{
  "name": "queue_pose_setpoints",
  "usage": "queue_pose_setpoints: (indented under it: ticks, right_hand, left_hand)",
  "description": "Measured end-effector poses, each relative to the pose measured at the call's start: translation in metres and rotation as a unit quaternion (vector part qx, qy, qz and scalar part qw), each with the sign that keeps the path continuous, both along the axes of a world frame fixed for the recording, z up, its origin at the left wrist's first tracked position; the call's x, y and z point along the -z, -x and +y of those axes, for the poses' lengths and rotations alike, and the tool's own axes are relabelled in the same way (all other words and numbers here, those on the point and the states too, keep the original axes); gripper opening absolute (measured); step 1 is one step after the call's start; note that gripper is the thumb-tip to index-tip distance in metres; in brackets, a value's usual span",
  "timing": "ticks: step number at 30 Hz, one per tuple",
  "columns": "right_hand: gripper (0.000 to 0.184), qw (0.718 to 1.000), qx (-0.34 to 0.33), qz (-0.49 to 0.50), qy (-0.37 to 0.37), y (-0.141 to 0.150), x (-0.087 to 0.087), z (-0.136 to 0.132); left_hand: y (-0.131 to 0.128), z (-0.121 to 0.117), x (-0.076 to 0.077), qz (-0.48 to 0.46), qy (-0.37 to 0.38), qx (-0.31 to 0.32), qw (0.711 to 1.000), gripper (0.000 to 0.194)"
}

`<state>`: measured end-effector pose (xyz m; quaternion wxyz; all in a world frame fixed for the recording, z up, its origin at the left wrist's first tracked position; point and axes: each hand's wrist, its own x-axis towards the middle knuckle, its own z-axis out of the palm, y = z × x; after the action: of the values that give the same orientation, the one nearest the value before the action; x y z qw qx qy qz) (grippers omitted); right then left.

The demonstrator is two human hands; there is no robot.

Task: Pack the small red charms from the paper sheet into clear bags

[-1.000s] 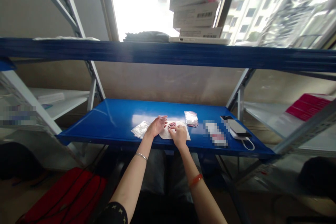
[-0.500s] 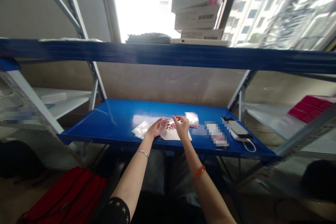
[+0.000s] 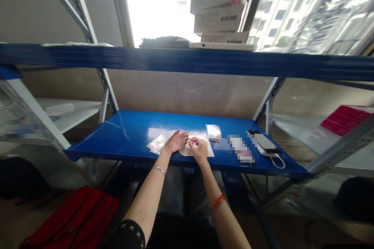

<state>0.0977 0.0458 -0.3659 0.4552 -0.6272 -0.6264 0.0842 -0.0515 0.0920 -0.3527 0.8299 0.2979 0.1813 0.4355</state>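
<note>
My left hand (image 3: 174,144) is closed on a small clear plastic bag (image 3: 184,134) and holds it up above the table. Small dark red pieces (image 3: 193,139) lie on a white sheet (image 3: 210,150) in front of me, partly hidden by my hands. Over that sheet, my right hand (image 3: 200,151) has its fingertips pinched together down at the red pieces, close to the bag; what sits between them is too small to make out. Flat clear bags (image 3: 157,144) lie left of my left hand. Beyond my right hand is a pile of shiny small packets (image 3: 214,132).
The blue table (image 3: 128,132) has a blurred-out packet (image 3: 241,149) and a phone (image 3: 264,142) with a white cable on its right. A blue shelf beam (image 3: 163,59) crosses above, carrying stacked white boxes (image 3: 217,19). Metal posts stand on both sides.
My right hand has come down and slightly left, from raised above the sheet to the red pieces. My left hand stays nearly in place with the bag, turned a little.
</note>
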Motion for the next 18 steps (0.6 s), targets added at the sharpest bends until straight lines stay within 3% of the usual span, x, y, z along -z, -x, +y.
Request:
queue_pose_setpoints:
  ticks: [8,18]
  right_hand:
    - [0.020,0.994,0.005,-0.101,0.050,0.0048,-0.0036,-0.0058]
    - [0.017,0.993,0.006,-0.099,0.059,0.0050,-0.0025,-0.0031]
  left_hand:
    - [0.0002,0.0012,0.0009,-0.029,0.025,0.018,0.999,0.037]
    - [0.0007,0.0031,0.0043,-0.031,0.023,0.019,0.999,0.036]
